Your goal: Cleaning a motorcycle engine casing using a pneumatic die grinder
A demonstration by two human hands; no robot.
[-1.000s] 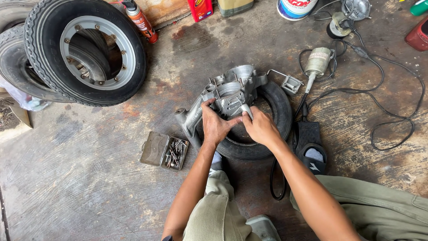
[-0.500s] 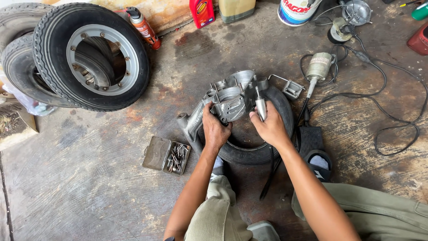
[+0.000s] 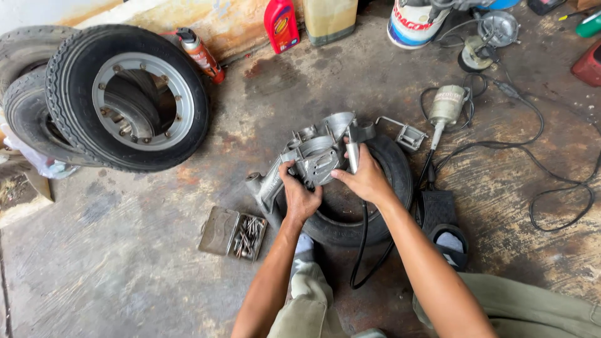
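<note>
On the concrete floor, head view: grey metal engine casing (image 3: pixel 319 156) is resting on a small black tyre (image 3: pixel 369 206). Left hand (image 3: pixel 302 199) is gripping the casing's near edge, fingers curled shut. Right hand (image 3: pixel 366 181) is holding a slim silver rotary tool (image 3: pixel 352 152) upright against the casing, fingers wrapped around it. Open box of bits (image 3: pixel 235 233) is lying just left of the tyre.

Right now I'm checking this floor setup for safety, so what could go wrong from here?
1. The left hand braces the metal casing right beside the handheld tool in the right hand; a slip could catch its fingers.
2. The casing only rests on a small tyre, so it may rock or slide off.
3. The tool's black cable runs between the legs and could snag.
</note>
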